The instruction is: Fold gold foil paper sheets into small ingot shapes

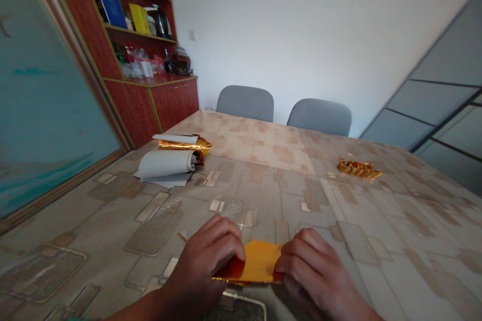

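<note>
My left hand (205, 261) and my right hand (312, 273) pinch opposite ends of a sheet of gold foil paper (259, 263) just above the near table edge. The sheet is folded, with a red-orange side showing by my left hand. Farther up the table, left of centre, lie a grey paper roll (164, 164) and a gold foil roll (184, 145). A small heap of folded gold foil pieces (359, 169) sits at the right, well away from both hands.
A patterned table cover (263, 185) spans the table. Two grey chairs (244, 103) stand behind its far edge. A red wooden cabinet (135, 105) with cluttered shelves stands at the far left, beside a large teal panel (48, 100).
</note>
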Demonstrator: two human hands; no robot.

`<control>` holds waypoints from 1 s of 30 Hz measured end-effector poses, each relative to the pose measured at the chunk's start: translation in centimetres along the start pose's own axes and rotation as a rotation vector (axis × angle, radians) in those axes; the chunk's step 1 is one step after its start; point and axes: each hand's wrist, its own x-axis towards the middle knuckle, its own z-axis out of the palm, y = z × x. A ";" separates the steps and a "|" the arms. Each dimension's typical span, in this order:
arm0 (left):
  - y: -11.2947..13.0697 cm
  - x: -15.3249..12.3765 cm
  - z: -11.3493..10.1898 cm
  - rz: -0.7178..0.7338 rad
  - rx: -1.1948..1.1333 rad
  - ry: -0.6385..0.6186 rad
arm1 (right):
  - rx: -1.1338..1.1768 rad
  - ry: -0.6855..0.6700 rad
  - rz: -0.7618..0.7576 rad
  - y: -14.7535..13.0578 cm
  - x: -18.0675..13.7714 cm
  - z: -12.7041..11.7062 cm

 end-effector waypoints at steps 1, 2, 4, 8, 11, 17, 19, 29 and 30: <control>-0.3 -0.1 0.1 0.026 0.066 -0.022 | -0.050 -0.032 -0.032 0.0 -0.1 0.2; -0.6 -0.3 0.2 0.050 0.127 -0.037 | -0.089 -0.062 -0.057 0.0 -0.1 0.4; -1.0 -0.4 0.4 0.088 0.227 -0.066 | -0.142 -0.112 -0.083 0.0 -0.3 0.9; -1.3 -0.3 0.6 0.115 0.321 -0.179 | -0.147 -0.194 -0.106 0.1 -0.4 1.7; -1.5 -0.4 0.4 0.153 0.395 -0.263 | -0.140 -0.229 -0.112 0.3 -0.5 1.9; -1.4 -1.4 -0.7 0.266 0.500 -0.396 | -0.094 -0.266 -0.073 0.5 -1.0 2.3; -0.7 -2.2 -1.0 0.166 0.443 -0.438 | -0.077 -0.264 -0.061 0.5 -1.1 2.5; 0.5 -4.0 0.1 0.104 0.309 -0.347 | 0.353 -0.315 0.161 0.5 -0.5 2.1; 0.8 -3.7 -0.3 0.115 0.310 -0.353 | 0.406 -0.308 0.220 0.8 -0.5 2.2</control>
